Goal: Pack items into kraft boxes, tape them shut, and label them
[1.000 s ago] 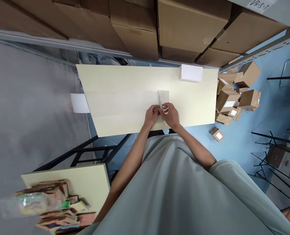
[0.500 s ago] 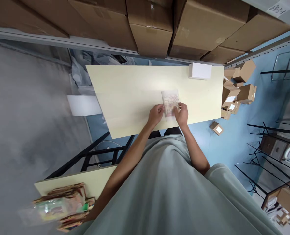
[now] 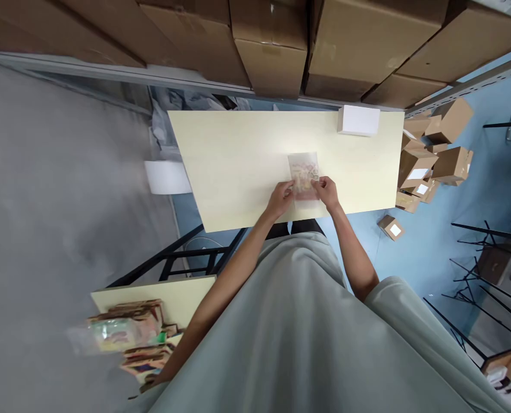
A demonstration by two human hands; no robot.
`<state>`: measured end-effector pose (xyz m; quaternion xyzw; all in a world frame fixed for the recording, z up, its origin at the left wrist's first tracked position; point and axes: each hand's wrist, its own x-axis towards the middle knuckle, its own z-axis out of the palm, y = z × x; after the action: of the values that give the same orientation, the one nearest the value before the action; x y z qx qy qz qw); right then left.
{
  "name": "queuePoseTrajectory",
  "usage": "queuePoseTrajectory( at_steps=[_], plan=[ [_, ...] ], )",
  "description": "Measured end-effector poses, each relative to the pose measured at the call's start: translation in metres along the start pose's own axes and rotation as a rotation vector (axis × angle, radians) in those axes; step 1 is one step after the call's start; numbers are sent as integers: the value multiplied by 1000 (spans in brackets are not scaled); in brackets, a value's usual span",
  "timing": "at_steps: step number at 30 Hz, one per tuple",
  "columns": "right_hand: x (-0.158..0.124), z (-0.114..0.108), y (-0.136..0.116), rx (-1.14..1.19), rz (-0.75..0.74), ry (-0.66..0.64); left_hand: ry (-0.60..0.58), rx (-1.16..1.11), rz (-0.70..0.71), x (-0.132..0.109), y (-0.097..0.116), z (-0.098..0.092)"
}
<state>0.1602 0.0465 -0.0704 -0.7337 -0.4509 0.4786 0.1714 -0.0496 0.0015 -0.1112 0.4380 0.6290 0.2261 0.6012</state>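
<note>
A flat, translucent plastic packet (image 3: pixel 305 172) with a reddish and yellowish print inside lies on the pale yellow table (image 3: pixel 233 155), near its front edge. At the packet's left edge is my left hand (image 3: pixel 281 198), fingers closed in a pinch on it. My right hand (image 3: pixel 326 191) pinches the opposite edge, its thumb resting over the print. The fine print on the packet is too small to read.
A white box (image 3: pixel 359 121) stands at the table's back right. Large cardboard boxes (image 3: pixel 273 63) fill the shelf above. Stacks of colourful flat packs (image 3: pixel 130 327) lie on a second table at lower left. Small cartons (image 3: pixel 414 166) are piled on the floor at right.
The view has shifted slightly, moving the scene to the right. My right hand now pinches the packet's right edge more plainly, and the packet looks flatter and straighter.
</note>
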Motion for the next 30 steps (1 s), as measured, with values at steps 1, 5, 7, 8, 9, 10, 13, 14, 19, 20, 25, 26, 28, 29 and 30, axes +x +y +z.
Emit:
queuePoseTrajectory(
  at_steps=[1,5,7,8,9,10,13,14,19,20,25,26,28,29,30],
  plan=[
    [-1,-2,-2,-2,4,-2,2,6,-1,1,0,3],
    [-7,-13,-8,-19,23,16,25,29,-16,2,10,17],
    [-7,-20,-10,-29,14,29,38,44,-25,3,18,24],
    [-6,-25,-10,-35,7,31,42,51,-29,3,22,27],
    [-5,-31,-10,-42,0,34,45,59,-31,3,27,31],
    [-3,-38,-9,-48,-8,37,45,64,-28,3,31,34],
    [2,-60,-6,-67,-33,53,37,73,6,6,44,47],
    [4,-67,-5,-76,-38,59,30,75,19,7,48,52],
    [8,-79,-3,-155,-6,69,-29,121,-24,12,59,72],
    [7,-76,-3,-175,4,72,-40,138,-48,13,59,74],
    [-10,-57,-10,-220,-22,96,-88,181,-76,13,56,63],
    [-14,-52,-13,-223,-42,91,-98,169,-73,11,55,58],
    [-23,-40,-20,-232,-89,72,-73,109,-66,6,55,48],
    [-27,-33,-24,-238,-112,60,-34,58,-59,3,56,43],
    [-30,-25,-28,-243,-132,47,15,-4,-48,-1,57,37]
  ],
)
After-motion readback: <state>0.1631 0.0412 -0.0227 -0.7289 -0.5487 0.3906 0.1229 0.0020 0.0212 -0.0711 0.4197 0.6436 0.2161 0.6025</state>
